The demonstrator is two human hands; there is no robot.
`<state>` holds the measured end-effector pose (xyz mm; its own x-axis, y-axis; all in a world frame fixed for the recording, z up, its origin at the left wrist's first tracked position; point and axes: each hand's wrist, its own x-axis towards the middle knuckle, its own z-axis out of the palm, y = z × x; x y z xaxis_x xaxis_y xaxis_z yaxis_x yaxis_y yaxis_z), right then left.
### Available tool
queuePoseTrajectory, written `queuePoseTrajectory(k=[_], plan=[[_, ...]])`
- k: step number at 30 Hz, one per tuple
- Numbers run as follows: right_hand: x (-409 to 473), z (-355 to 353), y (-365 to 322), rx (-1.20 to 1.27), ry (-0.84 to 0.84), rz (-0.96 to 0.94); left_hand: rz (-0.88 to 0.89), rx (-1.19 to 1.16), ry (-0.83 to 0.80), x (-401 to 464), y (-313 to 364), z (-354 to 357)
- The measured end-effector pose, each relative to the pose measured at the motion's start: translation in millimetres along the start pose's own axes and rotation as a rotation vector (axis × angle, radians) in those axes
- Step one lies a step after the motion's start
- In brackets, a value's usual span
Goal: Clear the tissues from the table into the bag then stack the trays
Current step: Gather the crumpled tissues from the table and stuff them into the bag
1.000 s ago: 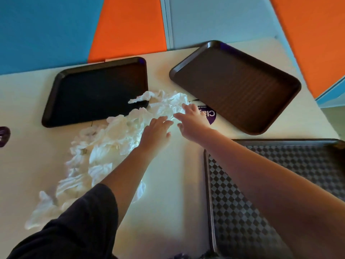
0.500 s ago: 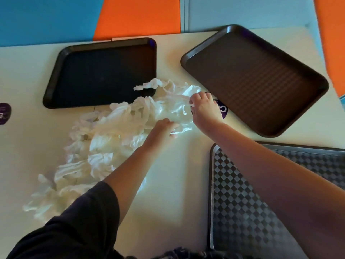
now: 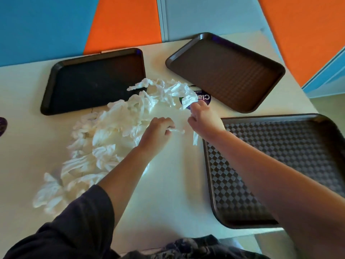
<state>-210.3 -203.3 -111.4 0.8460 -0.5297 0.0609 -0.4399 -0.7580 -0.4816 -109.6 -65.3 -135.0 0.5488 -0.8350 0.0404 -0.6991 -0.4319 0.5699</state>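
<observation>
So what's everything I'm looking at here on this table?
tissues: a big crumpled pile, white, spread across the left and middle of the table
trays: three, none stacked; black tray far left, brown tray far right, checkered tray near right
sticker: one, purple with white lettering, by the brown tray, partly under tissue
purple object: one, cut off at the left edge
table: one, cream
wall panels: blue, orange, grey, behind the table
left hand: pinching tissue, dark sleeve
right hand: gripping tissue, bare arm
</observation>
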Motion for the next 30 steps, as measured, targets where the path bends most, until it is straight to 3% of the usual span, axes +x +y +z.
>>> queuePoseTrajectory(k=[6,12,17,20,24,30], plan=[[-75.3,-11.9,-3.5,-0.045,0.020,0.134,0.235,-0.016,0.082,-32.3,27.8,8.9],[-143.0,-27.0,12.9,-0.068,0.119,0.241,0.367,-0.053,-0.021,-66.9,66.8,31.1],[-188.5,-44.8,39.3,-0.170,0.197,0.194,0.508,-0.033,-0.049,-77.2,119.7,40.4],[-215.8,-56.6,62.8,-0.113,0.242,0.301,0.573,0.008,-0.069,-80.2,156.1,54.9],[-267.9,-75.1,94.7,-0.101,0.199,0.379,0.538,0.034,-0.134,-99.2,210.9,83.6],[-357.5,-99.2,154.0,-0.173,0.134,0.447,0.685,0.055,-0.251,-135.6,285.9,154.9]])
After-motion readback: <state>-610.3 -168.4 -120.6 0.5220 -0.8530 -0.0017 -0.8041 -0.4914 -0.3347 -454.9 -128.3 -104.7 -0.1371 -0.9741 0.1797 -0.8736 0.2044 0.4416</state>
